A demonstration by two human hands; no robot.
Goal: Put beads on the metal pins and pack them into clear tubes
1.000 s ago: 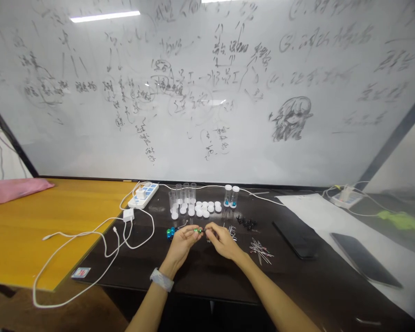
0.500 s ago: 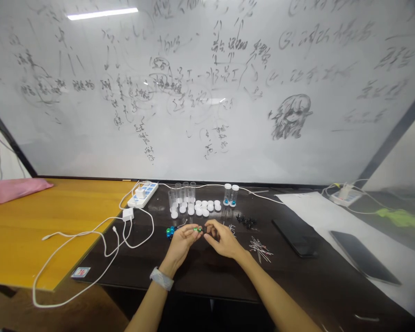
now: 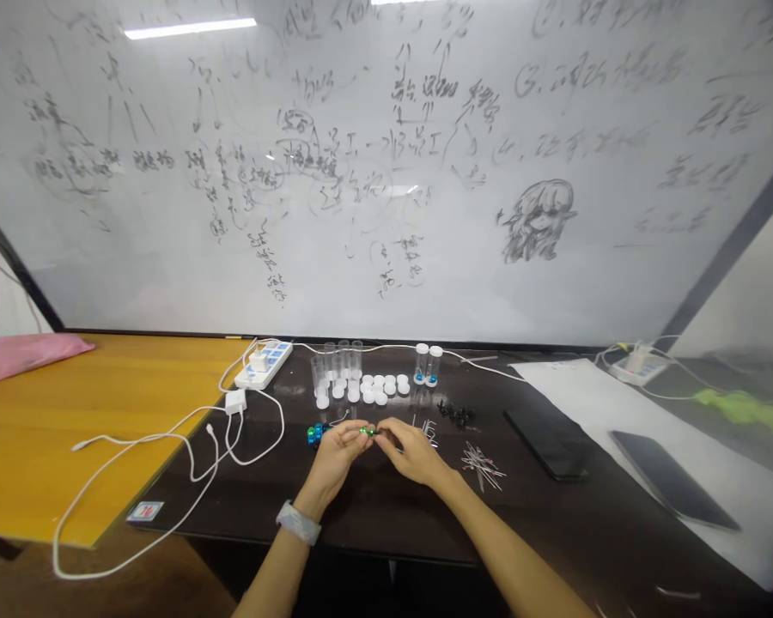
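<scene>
Dark table point(image 3: 386, 515) under your hands, with small parts laid out across it. Plastic tubes point(image 3: 335, 365) stand open at the back, about six. White caps point(image 3: 374, 386) lie just in front, a dozen or more. Two capped tubes point(image 3: 426, 364), blue inside, stand to their right. Blue-green beads point(image 3: 315, 434) sit in one small heap just beside your left hand point(image 3: 337, 453). Black parts point(image 3: 457, 414) form one small pile, and wire-legged parts point(image 3: 483, 468) one loose bunch, right of your right hand point(image 3: 412, 452). Farther right: one phone point(image 3: 547, 442), one tablet point(image 3: 673, 481) on white paper point(image 3: 618, 412). Power strip point(image 3: 264, 365) and charger point(image 3: 235, 401) at the table's left end, white cable point(image 3: 258, 455) looping onto yellow desk point(image 3: 70, 446).

Both forearms angle inward from below, hands meeting above the table, wristband point(image 3: 298, 523) on your left wrist. Green part point(image 3: 364, 431) sits pinched in your left fingertips, above the table. Right fingers point(image 3: 386, 436) curl just beside it; whether they grip it, you cannot tell.
</scene>
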